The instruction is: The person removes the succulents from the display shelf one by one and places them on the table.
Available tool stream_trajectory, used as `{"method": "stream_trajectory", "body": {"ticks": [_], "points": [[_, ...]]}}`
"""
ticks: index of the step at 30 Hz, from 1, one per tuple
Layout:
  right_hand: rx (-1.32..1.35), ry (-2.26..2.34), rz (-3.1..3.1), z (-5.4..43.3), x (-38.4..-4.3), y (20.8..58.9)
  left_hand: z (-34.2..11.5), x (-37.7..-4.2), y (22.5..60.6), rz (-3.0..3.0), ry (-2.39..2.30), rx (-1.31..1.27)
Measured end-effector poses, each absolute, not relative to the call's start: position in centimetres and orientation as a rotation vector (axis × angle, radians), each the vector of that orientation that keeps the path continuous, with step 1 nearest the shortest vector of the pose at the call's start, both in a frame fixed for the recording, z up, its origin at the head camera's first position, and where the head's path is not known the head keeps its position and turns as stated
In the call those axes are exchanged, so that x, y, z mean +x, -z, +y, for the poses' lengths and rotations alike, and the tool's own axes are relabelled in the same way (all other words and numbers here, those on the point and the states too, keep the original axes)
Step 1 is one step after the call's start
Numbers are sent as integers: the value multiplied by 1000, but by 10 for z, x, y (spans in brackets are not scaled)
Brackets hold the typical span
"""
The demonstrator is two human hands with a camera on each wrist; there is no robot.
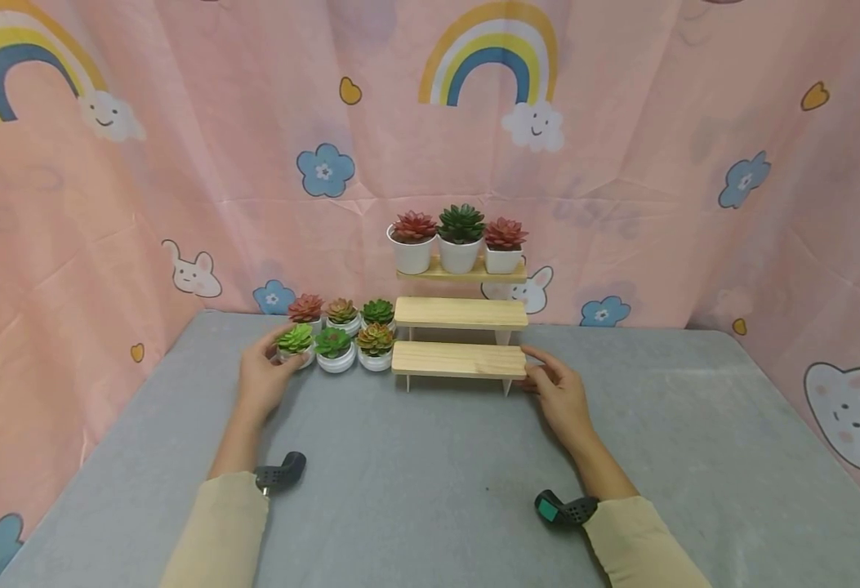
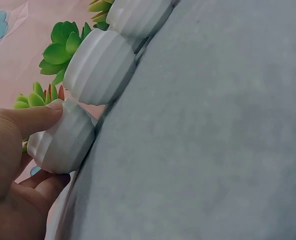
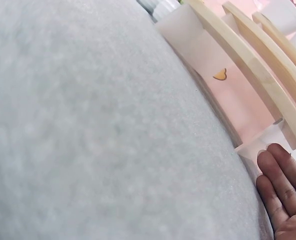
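My left hand (image 1: pixel 262 377) holds a light green potted succulent (image 1: pixel 296 338) at the front left of two short rows. In the left wrist view the thumb lies on the near side of its ribbed white pot (image 2: pixel 62 142), with fingers under and behind; the pot stands on or just at the table. My right hand (image 1: pixel 563 400) is at the right end of a three-step wooden stand (image 1: pixel 459 359). Its fingers (image 3: pixel 283 172), fairly straight, touch the clear side support below the lowest step in the right wrist view.
Beside the held plant are a green succulent (image 1: pixel 335 347), an orange-green one (image 1: pixel 376 343), and several more behind. On the top step stand two red succulents and a dark green one (image 1: pixel 461 237) in white pots. A pink patterned cloth (image 1: pixel 621 245) hangs behind the grey table (image 1: pixel 430 490).
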State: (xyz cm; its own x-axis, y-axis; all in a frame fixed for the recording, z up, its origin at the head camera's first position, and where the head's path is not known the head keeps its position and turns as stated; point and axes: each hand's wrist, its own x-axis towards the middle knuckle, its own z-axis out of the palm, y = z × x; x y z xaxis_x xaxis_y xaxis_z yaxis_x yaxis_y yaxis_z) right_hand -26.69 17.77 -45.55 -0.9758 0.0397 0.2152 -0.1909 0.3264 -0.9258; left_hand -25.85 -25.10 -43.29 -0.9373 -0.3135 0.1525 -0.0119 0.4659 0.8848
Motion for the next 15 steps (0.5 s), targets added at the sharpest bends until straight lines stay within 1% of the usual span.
{"method": "stream_trajectory", "body": {"ticks": [15], "points": [[161,-1727,-2383,177,-265,454,-257,-259,440,-2400,1513,210]]}}
